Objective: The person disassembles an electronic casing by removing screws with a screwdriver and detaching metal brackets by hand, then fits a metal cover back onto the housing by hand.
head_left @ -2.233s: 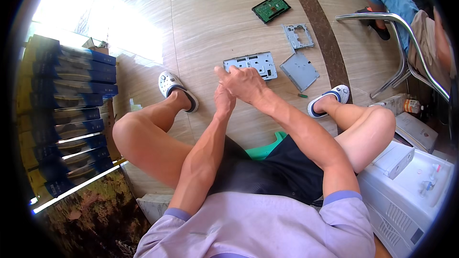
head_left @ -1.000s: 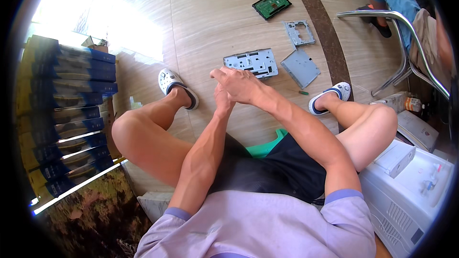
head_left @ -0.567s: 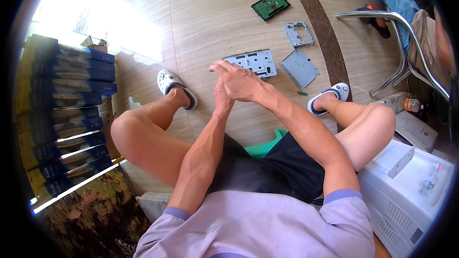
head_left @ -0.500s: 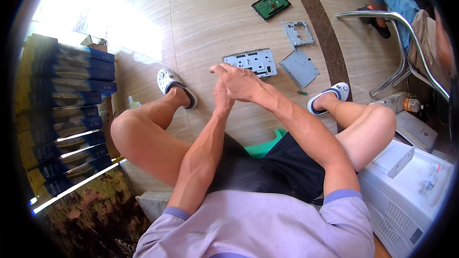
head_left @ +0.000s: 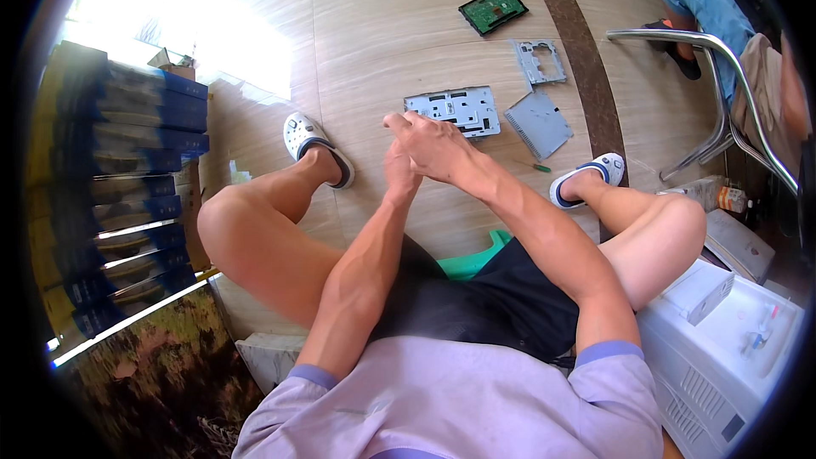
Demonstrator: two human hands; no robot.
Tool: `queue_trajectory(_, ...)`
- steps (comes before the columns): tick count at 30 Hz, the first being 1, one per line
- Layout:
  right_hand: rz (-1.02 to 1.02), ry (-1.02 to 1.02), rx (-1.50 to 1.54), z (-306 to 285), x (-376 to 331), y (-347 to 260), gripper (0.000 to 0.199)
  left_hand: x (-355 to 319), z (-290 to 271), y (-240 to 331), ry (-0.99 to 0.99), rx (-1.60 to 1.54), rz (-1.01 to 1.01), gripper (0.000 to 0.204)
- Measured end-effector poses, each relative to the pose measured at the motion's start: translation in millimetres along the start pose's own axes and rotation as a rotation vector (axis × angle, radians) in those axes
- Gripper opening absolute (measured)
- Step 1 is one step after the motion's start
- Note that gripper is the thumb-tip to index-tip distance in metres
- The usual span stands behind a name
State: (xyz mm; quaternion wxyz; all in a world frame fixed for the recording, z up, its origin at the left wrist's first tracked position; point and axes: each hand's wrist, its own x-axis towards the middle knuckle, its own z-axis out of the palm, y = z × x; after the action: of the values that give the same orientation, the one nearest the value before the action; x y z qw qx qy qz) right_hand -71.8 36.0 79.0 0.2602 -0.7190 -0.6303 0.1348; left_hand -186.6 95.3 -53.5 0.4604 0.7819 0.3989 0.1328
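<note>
Two bare hands mashed together, basically. The right hand (head_left: 435,146) sits over the left hand (head_left: 399,172), and from where I'm standing I can't tell if anything's pinched between them. They cover the near left corner of a slotted metal panel (head_left: 466,107) lying flat on the tile floor (head_left: 365,42), though whether they're touching it, no clue.

Using that panel as the landmark: just right of it there's a plain grey cover (head_left: 540,125), and past that, a bit farther out, a bracket with a big cutout (head_left: 544,75). Green circuit board (head_left: 494,10) in a black frame is beyond the panel, slightly right. Little green-handled tool (head_left: 541,168) lies on the near right side. White clogs (head_left: 299,131) planted to either side of it, stack of blue boxes (head_left: 149,149) well off to its left, chrome chair (head_left: 671,35) well off to its right.
</note>
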Motion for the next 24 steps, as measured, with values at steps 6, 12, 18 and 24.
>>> queue_trajectory(6, 0.101, -0.086, -0.182, -6, 6, -5, 0.032, 7, 1, -6, -0.044, 0.043, -0.100, 0.039)
queue_trajectory(12, -0.032, 0.199, -0.028, -1, 4, -14, 0.029, 1, 3, -9, 0.002, 0.035, -0.047, 0.036)
queue_trajectory(18, 0.078, -0.045, -0.098, -1, 4, -8, 0.024, 2, 6, -10, 0.058, -0.035, -0.015, 0.033)
queue_trajectory(24, 0.054, 0.009, -0.209, 1, 7, -9, 0.023, 3, 13, -23, 0.085, -0.069, 0.020, 0.035)
